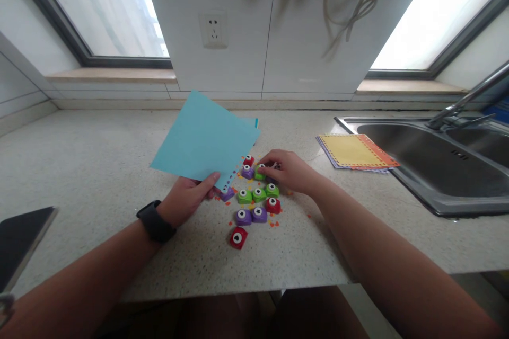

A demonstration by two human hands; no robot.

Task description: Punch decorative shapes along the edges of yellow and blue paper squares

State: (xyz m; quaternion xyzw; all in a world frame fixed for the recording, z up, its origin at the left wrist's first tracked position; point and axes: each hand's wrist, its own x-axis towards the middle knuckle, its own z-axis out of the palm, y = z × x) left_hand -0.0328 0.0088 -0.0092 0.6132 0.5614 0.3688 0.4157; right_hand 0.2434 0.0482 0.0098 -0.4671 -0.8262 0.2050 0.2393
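Observation:
My left hand [194, 193], with a black watch at its wrist, pinches a sheet of light blue paper [207, 135] by its near corner. Small punched shapes run along the sheet's right edge. Above the counter the sheet is tilted up. My right hand [283, 169] has its fingers closed around a green craft punch [260, 171] at the back of a cluster. Purple punches [259, 215], green punches [259, 195] and red punches [238, 238] with round white tops stand nearby. One purple punch [227, 194] sits beside my left fingertips, partly under the sheet.
Paper bits [273, 224] are scattered among the punches. Yellow and orange sheets with punched borders [345, 149] lie right, against the steel sink [401, 161]. A dark flat object [26, 243] is at the left edge. The tiled wall [238, 69] bounds the counter behind.

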